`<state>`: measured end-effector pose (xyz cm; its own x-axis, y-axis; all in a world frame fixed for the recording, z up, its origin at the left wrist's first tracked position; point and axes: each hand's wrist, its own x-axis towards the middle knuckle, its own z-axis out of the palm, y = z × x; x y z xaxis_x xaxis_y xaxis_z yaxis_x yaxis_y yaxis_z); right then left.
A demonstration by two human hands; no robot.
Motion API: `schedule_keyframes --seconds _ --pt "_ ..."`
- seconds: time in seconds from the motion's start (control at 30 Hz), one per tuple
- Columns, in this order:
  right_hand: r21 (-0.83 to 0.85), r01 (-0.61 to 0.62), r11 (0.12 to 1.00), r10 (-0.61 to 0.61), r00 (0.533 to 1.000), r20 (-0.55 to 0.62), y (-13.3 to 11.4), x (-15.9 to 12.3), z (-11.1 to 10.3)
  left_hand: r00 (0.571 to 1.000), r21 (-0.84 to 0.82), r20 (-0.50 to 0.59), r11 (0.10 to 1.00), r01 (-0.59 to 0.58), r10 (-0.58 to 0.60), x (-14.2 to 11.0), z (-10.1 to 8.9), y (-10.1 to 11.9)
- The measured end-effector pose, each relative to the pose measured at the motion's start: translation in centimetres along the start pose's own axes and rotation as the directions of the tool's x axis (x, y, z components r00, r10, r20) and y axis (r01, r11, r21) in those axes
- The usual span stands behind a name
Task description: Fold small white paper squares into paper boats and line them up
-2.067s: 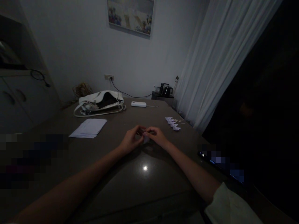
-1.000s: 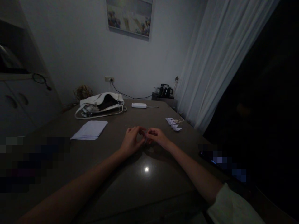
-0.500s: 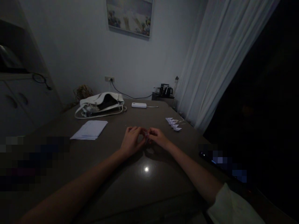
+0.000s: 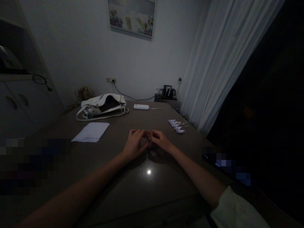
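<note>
My left hand [image 4: 134, 144] and my right hand [image 4: 161, 140] meet at the middle of the dark table [image 4: 111, 177], fingertips pinched together on a small folded piece of paper [image 4: 150, 141]. The paper is mostly hidden between the fingers. Both hands rest just above the tabletop. A row of small folded paper pieces [image 4: 176, 125] lies to the right, beyond my right hand. A stack of white paper sheets [image 4: 91, 131] lies to the left of my left hand.
A white handbag [image 4: 102, 106] lies at the table's far left, a white power bank [image 4: 141, 107] with a cable behind the hands. A kettle [image 4: 169, 92] stands by the curtain [image 4: 213, 63]. A lit phone [image 4: 225, 167] sits at the right edge.
The small paper showed whiter and larger between the fingers two seconds ago; now the fingers close tighter around it. Both hands have stayed at the same spot.
</note>
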<state>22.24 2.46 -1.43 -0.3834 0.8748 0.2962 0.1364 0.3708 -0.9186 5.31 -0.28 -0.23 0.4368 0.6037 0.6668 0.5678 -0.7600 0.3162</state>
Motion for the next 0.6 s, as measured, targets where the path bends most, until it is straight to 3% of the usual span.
schedule_keyframes --seconds 0.33,0.6 --pt "-0.052 0.052 0.997 -0.051 0.998 0.028 -0.3 -0.07 -0.24 0.997 -0.102 0.022 0.992 0.077 -0.075 0.12 0.3 -0.81" --pt "-0.081 0.102 0.992 -0.1 0.995 0.025 -0.3 -0.02 -0.21 0.99 -0.304 0.035 0.943 0.138 -0.134 0.46 0.31 -0.87"
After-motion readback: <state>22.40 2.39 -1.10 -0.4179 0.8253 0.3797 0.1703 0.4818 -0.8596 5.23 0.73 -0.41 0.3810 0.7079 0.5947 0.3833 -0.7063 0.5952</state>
